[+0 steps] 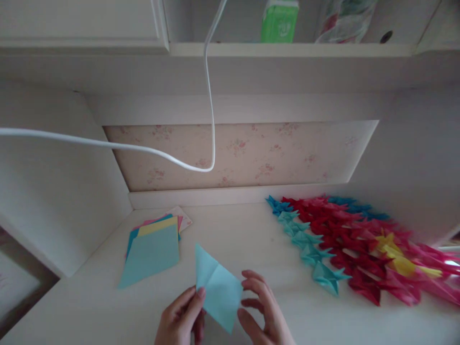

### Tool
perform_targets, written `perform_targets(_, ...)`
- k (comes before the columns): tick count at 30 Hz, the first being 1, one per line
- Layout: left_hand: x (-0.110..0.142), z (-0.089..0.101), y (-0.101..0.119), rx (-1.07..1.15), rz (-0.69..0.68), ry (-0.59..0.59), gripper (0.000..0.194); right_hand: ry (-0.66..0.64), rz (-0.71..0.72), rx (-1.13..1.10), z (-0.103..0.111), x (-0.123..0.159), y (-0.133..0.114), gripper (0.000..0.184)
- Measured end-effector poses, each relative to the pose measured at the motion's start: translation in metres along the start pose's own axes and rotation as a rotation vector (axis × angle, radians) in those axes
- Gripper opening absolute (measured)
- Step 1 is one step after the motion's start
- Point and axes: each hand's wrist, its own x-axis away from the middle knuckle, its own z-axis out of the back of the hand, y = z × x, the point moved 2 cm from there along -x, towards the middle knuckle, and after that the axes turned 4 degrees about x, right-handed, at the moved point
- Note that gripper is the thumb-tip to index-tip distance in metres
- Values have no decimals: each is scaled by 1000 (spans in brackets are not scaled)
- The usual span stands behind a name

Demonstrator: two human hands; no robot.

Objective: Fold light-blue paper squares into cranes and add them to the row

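A light-blue sheet of origami paper point(223, 293) is held up above the table, with a crease running across its upper left part. My left hand point(185, 314) pinches its left edge between thumb and fingers. At the sheet's right corner is my right hand point(261, 306), its fingers apart and curved; the fingertips are close to the edge, and whether they touch it I cannot tell. To the left lies a stack of coloured paper point(154, 254), with a light-blue sheet on top and yellow, blue and pink ones showing behind.
Rows of folded paper pieces point(359, 258) in red, pink, blue, teal and yellow cover the right of the white table point(230, 225). A white cable point(161, 154) hangs in front. Overhead, a shelf point(237, 49) holds a green packet point(280, 23) and a plastic bag point(347, 21).
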Motion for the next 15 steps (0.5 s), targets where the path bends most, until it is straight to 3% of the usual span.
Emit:
perform_targets(2,1,-1,2,117,73,-10,46,-126,186,145,1,2,-8,40)
perform_targets(4,2,-4,3,175,118,-40,44,-160,345,246,2,3,-14,52)
perform_targets(7,5,-8,6,163,152,-73,44,-174,475,339,2,4,-18,47)
perform_targets(11,9,-11,11,131,155,-75,42,-189,478,428,3,4,-20,21)
perform_targets(15,11,-12,14,93,155,-95,40,-160,316,404,5,2,-26,12)
